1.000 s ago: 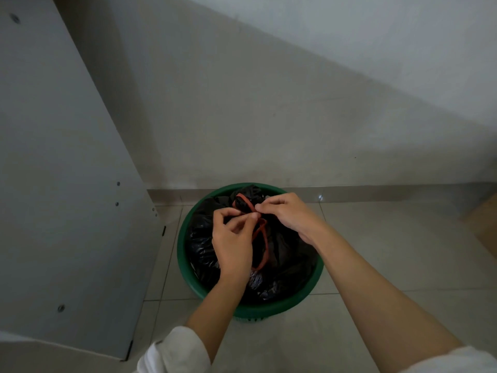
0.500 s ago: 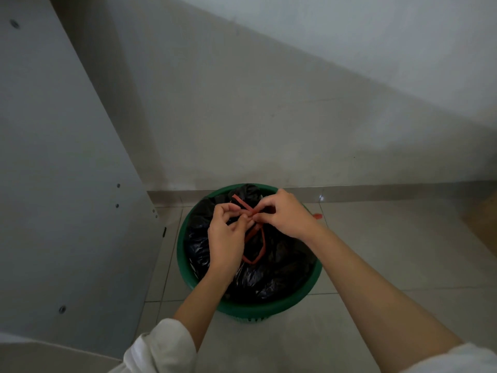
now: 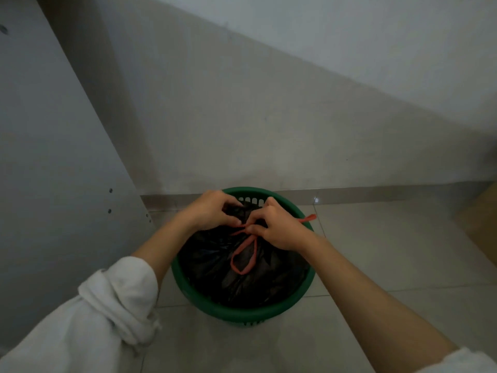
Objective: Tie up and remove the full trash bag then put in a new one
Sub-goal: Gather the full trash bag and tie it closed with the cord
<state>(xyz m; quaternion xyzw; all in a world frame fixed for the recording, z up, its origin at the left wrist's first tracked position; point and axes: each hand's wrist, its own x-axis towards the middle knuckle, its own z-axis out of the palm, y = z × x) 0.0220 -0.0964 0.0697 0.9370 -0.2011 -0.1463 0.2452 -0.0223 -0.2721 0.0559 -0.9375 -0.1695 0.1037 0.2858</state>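
Note:
A black trash bag (image 3: 215, 267) fills a round green bin (image 3: 239, 312) on the tiled floor by the wall. An orange drawstring (image 3: 243, 255) crosses at the bag's gathered top and hangs down in a loop; one end (image 3: 308, 218) sticks out to the right over the rim. My left hand (image 3: 212, 211) pinches the drawstring and bag top from the left. My right hand (image 3: 279, 228) grips the drawstring at the knot from the right. The two hands are close together above the far half of the bin.
A tall grey panel (image 3: 53, 157) with small holes stands to the left of the bin. The wall and its baseboard (image 3: 376, 193) run right behind the bin. A brown surface (image 3: 481, 224) shows at the right edge. Tiled floor lies to the right and front.
The hands have drawn apart slightly, left hand shifting left, pulling the drawstring tight at the bag's top. One drawstring end now sticks out right. The camera has moved closer.

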